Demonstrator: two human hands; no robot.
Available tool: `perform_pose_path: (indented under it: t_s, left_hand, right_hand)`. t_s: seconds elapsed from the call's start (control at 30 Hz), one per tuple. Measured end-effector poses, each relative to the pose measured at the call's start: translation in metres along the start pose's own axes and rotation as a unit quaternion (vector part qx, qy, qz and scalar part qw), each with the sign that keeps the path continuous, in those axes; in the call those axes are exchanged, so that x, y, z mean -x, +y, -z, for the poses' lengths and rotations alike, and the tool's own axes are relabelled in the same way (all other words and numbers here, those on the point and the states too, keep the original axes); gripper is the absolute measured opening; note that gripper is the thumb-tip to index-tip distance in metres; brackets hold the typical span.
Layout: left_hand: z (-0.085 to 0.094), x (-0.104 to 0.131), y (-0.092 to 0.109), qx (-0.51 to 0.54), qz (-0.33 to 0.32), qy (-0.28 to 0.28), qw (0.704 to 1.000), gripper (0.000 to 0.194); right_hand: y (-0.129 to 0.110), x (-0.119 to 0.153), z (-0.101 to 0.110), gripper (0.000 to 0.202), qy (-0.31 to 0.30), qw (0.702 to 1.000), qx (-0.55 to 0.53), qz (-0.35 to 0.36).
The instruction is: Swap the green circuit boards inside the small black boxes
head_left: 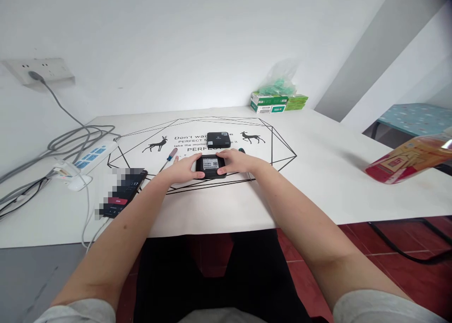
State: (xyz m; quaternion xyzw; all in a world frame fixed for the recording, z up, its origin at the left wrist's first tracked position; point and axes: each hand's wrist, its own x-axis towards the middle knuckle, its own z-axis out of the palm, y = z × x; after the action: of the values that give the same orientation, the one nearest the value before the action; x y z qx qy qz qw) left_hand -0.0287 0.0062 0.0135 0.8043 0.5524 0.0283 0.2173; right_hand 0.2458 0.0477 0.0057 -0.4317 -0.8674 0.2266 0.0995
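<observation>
A plain white wall (158,45) is stretching behind the table from ten to one o'clock, with a white socket panel (54,71) sitting on it at ten. At one o'clock a grey wall face (367,45) is slanting upward, and paler wall is continuing beyond it. A white-topped table (310,172) is spanning the middle, showing black geometric lines, deer and lettering. At two to three o'clock a blue patterned table (416,118) is standing farther back. Red floor tiles (391,278) are showing at four. Soft light is brightening the wall near twelve.
</observation>
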Motion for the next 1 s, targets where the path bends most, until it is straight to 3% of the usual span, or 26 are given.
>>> perform_pose_path:
  t_s: [0.1, 0.2, 0.33, 0.43, 0.5, 0.57, 0.63, 0.67, 0.73, 0.8, 1.0]
  left_hand:
    - [-0.001, -0.001, -0.004, 0.024, -0.022, -0.002, 0.999, 0.095]
    - [0.011, -0.008, -0.009, 0.023, -0.035, 0.002, 0.999, 0.093]
    - [0.035, -0.028, -0.020, -0.057, 0.070, 0.114, 0.989, 0.049]
    - [0.040, -0.046, -0.029, -0.088, 0.110, 0.119, 0.983, 0.032]
    - [0.035, -0.054, -0.033, -0.103, 0.118, 0.107, 0.982, 0.020]
    - [0.029, -0.059, -0.036, -0.114, 0.118, 0.103, 0.981, 0.014]
    - [0.023, -0.062, -0.039, -0.121, 0.118, 0.107, 0.980, 0.011]
    - [0.021, -0.063, -0.041, -0.123, 0.120, 0.110, 0.979, 0.010]
    - [0.019, -0.063, -0.044, -0.126, 0.122, 0.116, 0.978, 0.011]
    - [0.017, -0.063, -0.047, -0.129, 0.119, 0.121, 0.977, 0.015]
    - [0.008, -0.056, -0.048, -0.137, 0.075, 0.138, 0.978, 0.025]
  right_hand:
    - [0.000, 0.002, -0.003, 0.098, -0.002, 1.000, 0.019, 0.005]
    - [-0.002, 0.000, -0.004, 0.094, 0.000, 1.000, 0.017, 0.000]
    - [-0.003, -0.003, -0.005, 0.098, 0.010, 1.000, 0.001, 0.002]
    - [-0.001, -0.003, -0.005, 0.103, 0.012, 1.000, 0.001, -0.001]
    - [0.004, -0.001, -0.002, 0.091, 0.052, 0.999, 0.008, -0.012]
    - [0.010, 0.001, 0.005, 0.071, 0.137, 0.989, 0.024, -0.046]
    - [0.019, 0.005, 0.015, 0.061, 0.207, 0.970, 0.046, -0.119]
    - [0.024, 0.006, 0.019, 0.061, 0.215, 0.960, 0.055, -0.169]
    - [0.032, 0.009, 0.026, 0.065, 0.157, 0.948, 0.057, -0.270]
    - [0.037, 0.009, 0.028, 0.064, 0.104, 0.941, 0.055, -0.318]
    - [0.032, 0.002, 0.011, 0.048, 0.075, 0.944, 0.057, -0.315]
